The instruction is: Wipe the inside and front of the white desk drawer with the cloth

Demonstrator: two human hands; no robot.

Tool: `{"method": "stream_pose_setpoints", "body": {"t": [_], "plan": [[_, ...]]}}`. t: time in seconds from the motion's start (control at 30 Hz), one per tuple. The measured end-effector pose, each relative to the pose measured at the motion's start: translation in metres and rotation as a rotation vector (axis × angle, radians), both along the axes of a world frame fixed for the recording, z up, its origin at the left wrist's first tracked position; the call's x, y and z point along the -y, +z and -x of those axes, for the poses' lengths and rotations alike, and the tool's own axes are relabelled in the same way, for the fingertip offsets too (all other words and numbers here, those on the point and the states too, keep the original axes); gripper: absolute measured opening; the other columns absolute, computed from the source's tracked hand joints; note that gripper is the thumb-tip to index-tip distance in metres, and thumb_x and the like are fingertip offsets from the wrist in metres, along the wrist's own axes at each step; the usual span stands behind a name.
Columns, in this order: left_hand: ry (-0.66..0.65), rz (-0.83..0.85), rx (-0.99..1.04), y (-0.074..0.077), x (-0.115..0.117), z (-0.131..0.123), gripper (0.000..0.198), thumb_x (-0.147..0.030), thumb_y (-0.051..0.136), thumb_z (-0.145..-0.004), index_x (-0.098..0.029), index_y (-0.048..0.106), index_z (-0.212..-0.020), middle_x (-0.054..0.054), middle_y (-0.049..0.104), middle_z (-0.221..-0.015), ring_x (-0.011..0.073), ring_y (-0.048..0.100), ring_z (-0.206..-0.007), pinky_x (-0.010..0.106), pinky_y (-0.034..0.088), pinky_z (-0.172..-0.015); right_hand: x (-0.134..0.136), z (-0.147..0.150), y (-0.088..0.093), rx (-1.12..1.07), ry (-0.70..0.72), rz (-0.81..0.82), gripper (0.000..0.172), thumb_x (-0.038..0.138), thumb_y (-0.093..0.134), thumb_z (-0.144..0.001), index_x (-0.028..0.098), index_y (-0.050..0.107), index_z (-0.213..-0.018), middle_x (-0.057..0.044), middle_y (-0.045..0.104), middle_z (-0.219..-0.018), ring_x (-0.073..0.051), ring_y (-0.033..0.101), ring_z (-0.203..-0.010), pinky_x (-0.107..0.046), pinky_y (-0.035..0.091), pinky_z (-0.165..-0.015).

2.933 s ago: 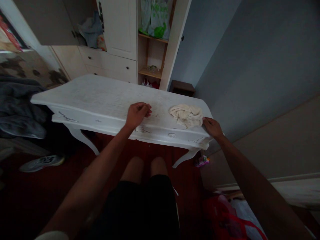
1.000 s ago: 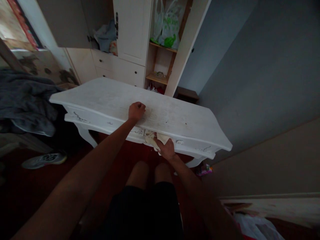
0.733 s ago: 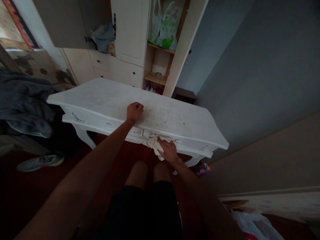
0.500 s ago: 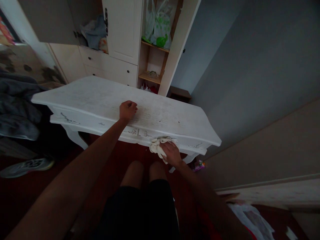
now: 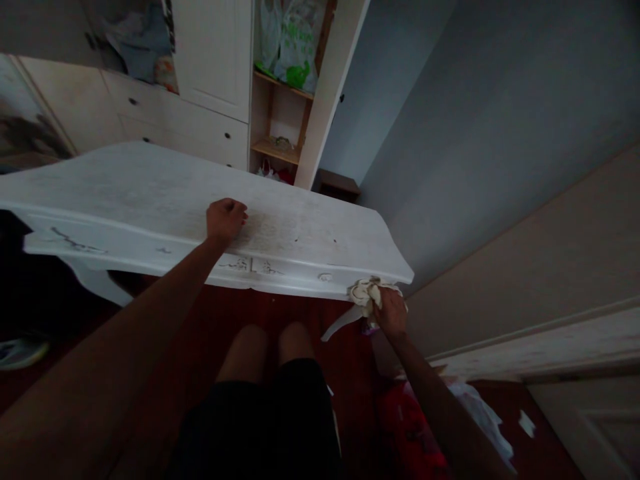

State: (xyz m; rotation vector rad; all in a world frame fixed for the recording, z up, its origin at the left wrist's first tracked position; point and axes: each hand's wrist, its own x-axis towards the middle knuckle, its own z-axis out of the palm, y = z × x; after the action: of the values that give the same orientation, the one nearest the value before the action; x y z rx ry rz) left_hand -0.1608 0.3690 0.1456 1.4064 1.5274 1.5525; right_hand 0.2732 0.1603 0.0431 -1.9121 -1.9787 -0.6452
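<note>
My right hand (image 5: 391, 312) grips a crumpled cream cloth (image 5: 366, 293) and presses it against the right end of the white table's front, near the corner above the leg. My left hand (image 5: 227, 218) is closed in a loose fist and rests on the tabletop near the front edge, with nothing visible in it. The white table (image 5: 165, 180) has a curved outline, and grey smudges mark its top around my left hand. Carved dark-lined ornaments (image 5: 267, 267) decorate its drawer fronts. Part of the right front corner is hidden behind the cloth.
Behind the table stands a white wardrobe (image 5: 215, 60) with an open door and plastic bags (image 5: 296, 47) on a shelf. A grey wall (image 5: 500, 153) runs along the right. A red item (image 5: 407, 427) and white plastic (image 5: 477, 413) lie on the floor at lower right.
My right hand has moved the cloth rightward along the table front to its right end, uncovering a small round ornament. My left hand stays on the tabletop. The view has turned right.
</note>
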Motion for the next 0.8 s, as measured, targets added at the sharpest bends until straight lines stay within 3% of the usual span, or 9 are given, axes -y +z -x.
{"method": "stream_pose_setpoints", "body": {"t": [0.17, 0.3, 0.37, 0.47, 0.63, 0.8], "plan": [[-0.049, 0.003, -0.175, 0.003, 0.005, -0.001, 0.016, -0.029, 0.054, -0.074, -0.020, 0.065, -0.067, 0.002, 0.065, -0.062, 0.0145, 0.059, -0.056, 0.024, 0.048, -0.057, -0.008, 0.024, 0.012, -0.039, -0.166, 0.011, 0.026, 0.020, 0.050, -0.082, 0.015, 0.061, -0.106, -0.018, 0.065, -0.098, -0.033, 0.057, -0.094, -0.044, 0.044, -0.083], [-0.022, -0.008, -0.159, 0.005, 0.006, -0.001, 0.017, -0.029, 0.054, -0.074, -0.018, 0.065, -0.067, 0.002, 0.064, -0.061, 0.0151, 0.059, -0.055, 0.026, 0.048, -0.058, -0.014, 0.034, 0.031, -0.209, -0.237, 0.105, 0.023, 0.022, 0.051, -0.083, 0.016, 0.062, -0.102, -0.016, 0.067, -0.100, -0.030, 0.061, -0.090, -0.040, 0.048, -0.077], [-0.001, -0.004, -0.119, 0.004, 0.004, -0.001, 0.017, -0.029, 0.054, -0.074, -0.018, 0.065, -0.067, 0.002, 0.063, -0.060, 0.0148, 0.059, -0.053, 0.026, 0.048, -0.057, -0.012, 0.035, 0.043, -0.331, -0.172, 0.193, 0.026, 0.025, 0.053, -0.083, 0.018, 0.062, -0.105, -0.013, 0.068, -0.102, -0.028, 0.063, -0.088, -0.039, 0.049, -0.076], [0.006, 0.009, -0.096, 0.002, 0.003, 0.000, 0.017, -0.028, 0.054, -0.073, -0.017, 0.065, -0.069, 0.003, 0.064, -0.062, 0.0140, 0.058, -0.053, 0.025, 0.048, -0.056, -0.007, 0.043, 0.066, -0.491, 0.040, 0.249, 0.029, 0.030, 0.054, -0.082, 0.021, 0.062, -0.109, -0.008, 0.071, -0.100, -0.025, 0.065, -0.087, -0.038, 0.051, -0.079], [0.016, 0.016, -0.097, 0.004, 0.004, 0.000, 0.016, -0.027, 0.053, -0.073, -0.017, 0.064, -0.067, 0.002, 0.063, -0.059, 0.0134, 0.058, -0.053, 0.024, 0.047, -0.055, -0.011, 0.074, 0.119, -0.636, 0.156, -0.113, 0.031, 0.038, 0.057, -0.083, 0.019, 0.063, -0.107, -0.007, 0.070, -0.097, -0.024, 0.064, -0.088, -0.038, 0.051, -0.083], [0.026, 0.013, -0.103, 0.004, 0.004, 0.001, 0.016, -0.027, 0.052, -0.073, -0.018, 0.063, -0.064, 0.003, 0.063, -0.059, 0.0139, 0.058, -0.053, 0.024, 0.046, -0.054, -0.053, 0.102, 0.163, -0.661, 0.173, -0.522, 0.035, 0.039, 0.060, -0.082, 0.018, 0.061, -0.111, -0.008, 0.066, -0.102, -0.024, 0.063, -0.091, -0.041, 0.051, -0.085]]}}
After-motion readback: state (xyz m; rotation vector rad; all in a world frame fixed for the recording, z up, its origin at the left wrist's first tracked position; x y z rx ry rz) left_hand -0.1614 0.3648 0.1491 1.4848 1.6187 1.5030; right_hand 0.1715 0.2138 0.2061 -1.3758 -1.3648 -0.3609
